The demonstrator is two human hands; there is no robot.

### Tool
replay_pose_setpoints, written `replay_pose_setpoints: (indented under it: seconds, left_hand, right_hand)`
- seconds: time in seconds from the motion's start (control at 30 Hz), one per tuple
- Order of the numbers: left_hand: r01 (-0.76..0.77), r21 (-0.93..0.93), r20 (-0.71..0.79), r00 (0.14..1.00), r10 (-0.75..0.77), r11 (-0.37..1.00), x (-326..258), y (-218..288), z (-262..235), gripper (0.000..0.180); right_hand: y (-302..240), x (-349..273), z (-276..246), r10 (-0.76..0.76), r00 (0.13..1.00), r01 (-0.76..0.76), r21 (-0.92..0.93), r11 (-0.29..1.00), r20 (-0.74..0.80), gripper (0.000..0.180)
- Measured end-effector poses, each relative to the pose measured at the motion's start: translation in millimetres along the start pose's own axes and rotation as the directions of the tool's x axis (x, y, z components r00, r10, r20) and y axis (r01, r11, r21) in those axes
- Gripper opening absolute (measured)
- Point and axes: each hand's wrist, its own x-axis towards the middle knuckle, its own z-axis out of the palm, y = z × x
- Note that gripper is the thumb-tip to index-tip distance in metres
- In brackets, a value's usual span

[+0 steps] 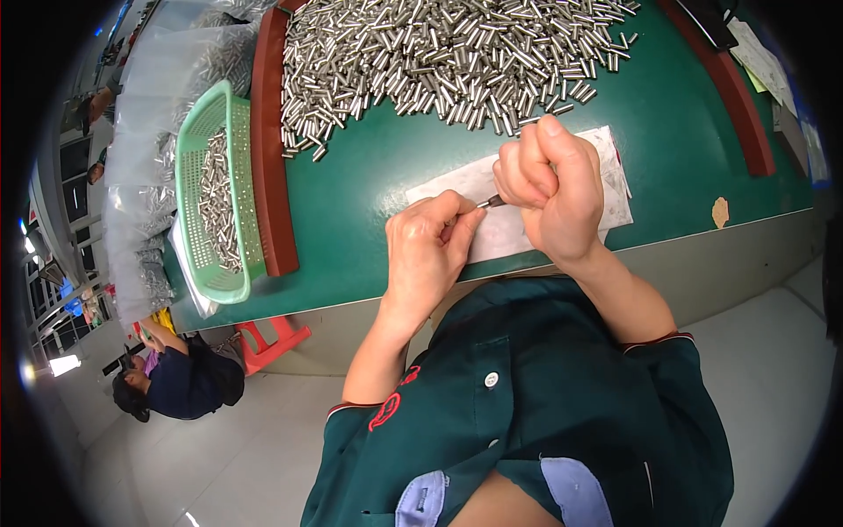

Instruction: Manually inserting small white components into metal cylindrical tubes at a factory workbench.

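Silvery metal pin (483,205), slim, partly hidden

I count two bare hands, a left hand (421,241) and a right hand (566,189), with one slim metal piece (493,201) showing between them. I see one green bench (667,105), two red-brown rails (270,167), one pale-green basket (247,176) and one red stool (261,350). The pins (448,57), heaped and basketed, are too many for me to number; the clear bags (149,110) are several.
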Motion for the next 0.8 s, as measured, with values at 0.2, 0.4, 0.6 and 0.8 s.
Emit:
replay_pose_setpoints:
  seconds: [0.2,0.4,0.6,0.8]
  left_hand:
    - [0.024,0.022,-0.025,0.999,-0.023,0.999,-2.1,-0.5,1.2,0.012]
    - [0.025,0.019,-0.03,0.999,-0.024,1.0,-2.5,-0.5,2.0,0.012]
    - [0.041,0.022,-0.029,0.999,-0.041,0.999,-2.0,2.1,2.2,0.013]
    - [0.031,0.024,-0.02,0.999,-0.031,0.999,-1.9,0.8,1.3,0.012]
  right_hand:
    - [-2.9,1.1,-11.3,0.08,0.997,-0.074,0.181,0.981,-0.025,0.039]
    - [-3.8,2.5,-11.7,0.091,0.996,-0.086,0.191,0.978,-0.015,0.04]
    - [-6.1,1.8,-10.8,0.09,0.996,-0.084,0.205,0.975,-0.023,0.04]
    - [-4.0,1.1,-9.4,0.127,0.991,-0.129,0.052,0.99,0.033,0.04]
